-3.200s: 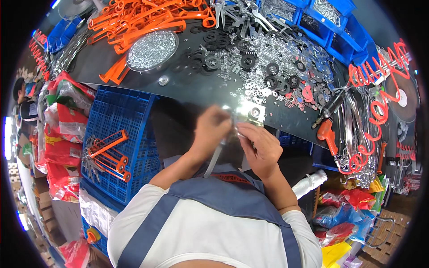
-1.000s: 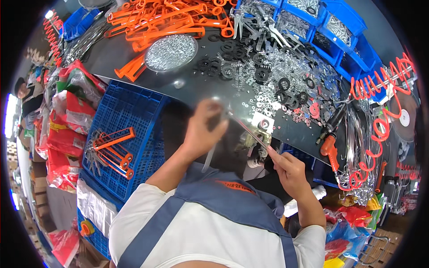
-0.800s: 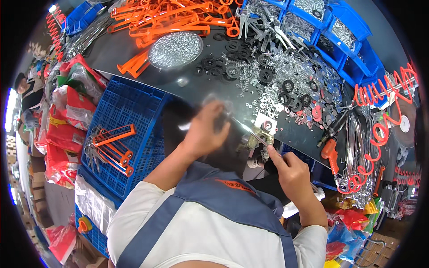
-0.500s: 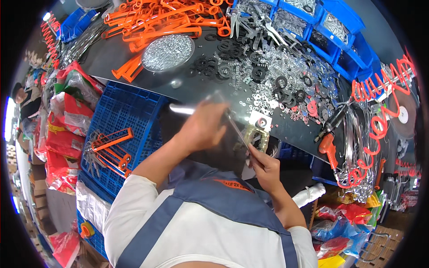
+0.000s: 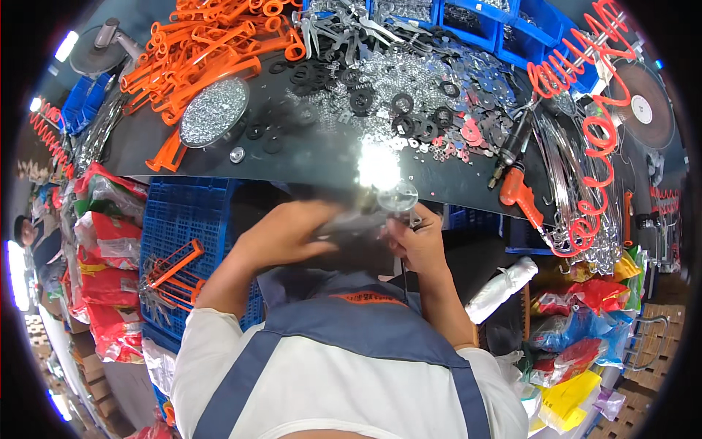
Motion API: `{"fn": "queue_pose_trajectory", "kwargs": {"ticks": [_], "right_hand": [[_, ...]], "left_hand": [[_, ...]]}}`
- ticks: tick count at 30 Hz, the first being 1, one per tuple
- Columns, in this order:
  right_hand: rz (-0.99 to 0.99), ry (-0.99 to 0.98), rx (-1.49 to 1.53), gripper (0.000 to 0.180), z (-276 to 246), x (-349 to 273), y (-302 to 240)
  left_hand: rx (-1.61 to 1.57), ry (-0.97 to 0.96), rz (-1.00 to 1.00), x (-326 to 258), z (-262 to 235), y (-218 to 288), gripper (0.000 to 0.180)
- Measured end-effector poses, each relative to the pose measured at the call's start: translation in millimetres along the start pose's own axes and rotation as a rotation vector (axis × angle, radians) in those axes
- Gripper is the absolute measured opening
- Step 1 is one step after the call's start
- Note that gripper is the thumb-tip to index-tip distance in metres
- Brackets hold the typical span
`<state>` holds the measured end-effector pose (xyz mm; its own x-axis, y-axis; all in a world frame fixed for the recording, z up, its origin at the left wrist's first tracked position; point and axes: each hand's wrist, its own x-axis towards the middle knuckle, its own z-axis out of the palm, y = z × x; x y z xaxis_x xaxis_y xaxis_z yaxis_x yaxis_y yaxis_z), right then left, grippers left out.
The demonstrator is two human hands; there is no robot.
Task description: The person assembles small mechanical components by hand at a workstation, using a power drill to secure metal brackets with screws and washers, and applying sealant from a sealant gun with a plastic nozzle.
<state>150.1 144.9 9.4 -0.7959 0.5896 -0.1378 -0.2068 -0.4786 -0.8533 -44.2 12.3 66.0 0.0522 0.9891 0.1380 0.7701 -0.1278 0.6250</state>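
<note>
My left hand [image 5: 292,230] is in front of my apron, just below the bench edge, its fingers smeared by motion; whether it holds anything does not show. Close to its right, my right hand [image 5: 423,245] is closed with the fingertips pinched together. A thin dark line [image 5: 405,282] runs down from those fingers toward the apron, too fine to identify. Just above the right hand, at the bench edge, is a round, clear-looking disc [image 5: 398,197], partly lost in a bright glare.
Orange frames [image 5: 212,51], a round dish of small metal parts [image 5: 214,112], loose washers [image 5: 402,102] and blue bins [image 5: 537,36] cover the bench. At right lie an orange-handled power tool [image 5: 521,194] and a coiled red hose [image 5: 596,139]. A blue crate [image 5: 183,219] stands left.
Both hands have drawn back toward my body, the left also moving leftward. The thin metal rod that stretched between them no longer shows plainly. The view has shifted.
</note>
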Motion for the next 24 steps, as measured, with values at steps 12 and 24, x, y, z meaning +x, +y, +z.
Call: {"fn": "queue_pose_trajectory", "kwargs": {"ticks": [12, 24], "right_hand": [[0.038, -0.317, -0.158, 0.039, -13.3, -8.5, 15.5], [-0.751, 0.143, -1.64, 0.014, -167.0, 117.7, -44.8]], "left_hand": [[-0.718, -0.007, 0.178, 22.9, 23.5, 0.1, 0.049], [-1.051, 0.04, -0.244, 24.5, 20.7, 16.0, 0.04]]}}
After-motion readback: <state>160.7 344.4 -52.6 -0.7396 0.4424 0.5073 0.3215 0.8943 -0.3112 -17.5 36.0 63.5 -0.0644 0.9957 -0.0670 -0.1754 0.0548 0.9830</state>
